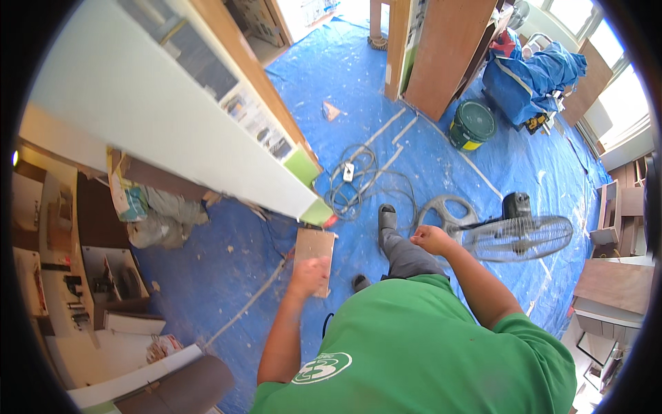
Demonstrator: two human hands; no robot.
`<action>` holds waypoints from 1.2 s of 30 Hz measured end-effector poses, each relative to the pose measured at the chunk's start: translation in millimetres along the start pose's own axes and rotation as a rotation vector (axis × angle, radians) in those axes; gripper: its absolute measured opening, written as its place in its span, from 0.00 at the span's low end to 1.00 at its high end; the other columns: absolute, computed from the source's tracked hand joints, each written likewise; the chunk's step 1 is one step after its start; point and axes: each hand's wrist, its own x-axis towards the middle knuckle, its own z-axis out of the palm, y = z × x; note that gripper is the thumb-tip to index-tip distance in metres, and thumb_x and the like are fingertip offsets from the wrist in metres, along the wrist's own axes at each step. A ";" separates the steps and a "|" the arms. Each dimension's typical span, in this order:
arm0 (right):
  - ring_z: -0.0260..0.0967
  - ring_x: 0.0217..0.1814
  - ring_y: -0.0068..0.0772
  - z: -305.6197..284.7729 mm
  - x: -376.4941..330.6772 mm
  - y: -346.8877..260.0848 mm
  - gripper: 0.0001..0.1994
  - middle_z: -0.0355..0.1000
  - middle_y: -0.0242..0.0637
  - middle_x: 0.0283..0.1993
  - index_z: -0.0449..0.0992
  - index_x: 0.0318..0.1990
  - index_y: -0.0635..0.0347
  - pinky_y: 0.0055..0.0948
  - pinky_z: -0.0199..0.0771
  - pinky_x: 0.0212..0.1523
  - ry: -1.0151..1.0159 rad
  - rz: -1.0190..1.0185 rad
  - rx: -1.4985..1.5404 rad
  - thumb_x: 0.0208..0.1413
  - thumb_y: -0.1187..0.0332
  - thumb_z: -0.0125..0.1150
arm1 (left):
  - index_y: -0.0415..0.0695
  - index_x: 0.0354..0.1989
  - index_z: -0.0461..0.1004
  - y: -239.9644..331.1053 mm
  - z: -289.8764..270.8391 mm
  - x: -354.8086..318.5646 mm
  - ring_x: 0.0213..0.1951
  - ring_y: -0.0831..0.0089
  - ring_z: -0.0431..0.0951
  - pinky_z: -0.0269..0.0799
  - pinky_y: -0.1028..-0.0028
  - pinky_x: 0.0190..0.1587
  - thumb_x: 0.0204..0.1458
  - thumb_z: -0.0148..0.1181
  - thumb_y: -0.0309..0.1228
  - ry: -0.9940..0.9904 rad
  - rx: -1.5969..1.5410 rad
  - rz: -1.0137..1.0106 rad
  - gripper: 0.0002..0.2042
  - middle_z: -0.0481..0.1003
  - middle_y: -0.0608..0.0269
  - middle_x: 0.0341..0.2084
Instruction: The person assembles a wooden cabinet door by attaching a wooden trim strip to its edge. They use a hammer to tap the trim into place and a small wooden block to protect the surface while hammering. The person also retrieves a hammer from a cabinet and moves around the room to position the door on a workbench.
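Observation:
My left hand (310,277) is in front of a tan wooden board (315,243), near the end of the white wall. The hand is smeared by motion, so I cannot tell whether its fingers grip the board or only pass over it. My right hand (433,240) hangs in front of my right thigh, fingers curled in a pinch; anything within them is too small or hidden to name. Close to that hand are the grey round base (448,210) and the wire cage (520,239) of a floor fan. My right foot (387,219) is stretched forward.
Blue sheeting (303,76) covers the floor. A coiled cable with a white socket box (348,172) lies ahead by the wall end (301,165). Beyond it stand a dark green bucket (473,124), a tall wooden cabinet (448,55) and a blue-covered pile (531,83). Wrapped bundles (165,217) lie left.

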 end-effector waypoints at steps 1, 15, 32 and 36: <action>0.78 0.43 0.46 -10.4 22.5 -1.8 0.20 0.80 0.46 0.39 0.81 0.42 0.61 0.41 0.77 0.47 -0.003 0.018 0.016 0.58 0.51 0.68 | 0.40 0.28 0.80 24.4 17.4 15.0 0.22 0.76 0.74 0.72 0.72 0.27 0.65 0.57 0.46 -0.062 -0.073 0.003 0.22 0.75 0.65 0.19; 0.73 0.31 0.27 -211.0 272.1 14.3 0.16 0.77 0.34 0.30 0.78 0.38 0.60 0.31 0.73 0.33 0.117 0.256 0.402 0.62 0.55 0.66 | 0.40 0.47 0.83 311.7 43.2 245.0 0.48 0.69 0.82 0.76 0.68 0.53 0.65 0.59 0.40 -0.796 0.204 0.289 0.16 0.84 0.59 0.40; 0.77 0.36 0.28 -334.3 431.8 -93.2 0.14 0.79 0.34 0.34 0.79 0.43 0.58 0.32 0.76 0.37 0.223 0.421 0.768 0.64 0.56 0.63 | 0.45 0.55 0.74 363.3 -11.4 840.1 0.37 0.72 0.81 0.73 0.68 0.37 0.60 0.60 0.48 0.065 -0.673 -0.157 0.22 0.80 0.61 0.41; 0.78 0.39 0.32 -349.3 559.5 -167.8 0.20 0.80 0.37 0.36 0.80 0.45 0.62 0.34 0.77 0.42 0.087 0.370 0.306 0.63 0.51 0.64 | 0.50 0.55 0.72 334.5 -82.4 966.8 0.39 0.69 0.80 0.72 0.63 0.41 0.62 0.58 0.50 0.075 -0.447 -0.263 0.20 0.79 0.62 0.45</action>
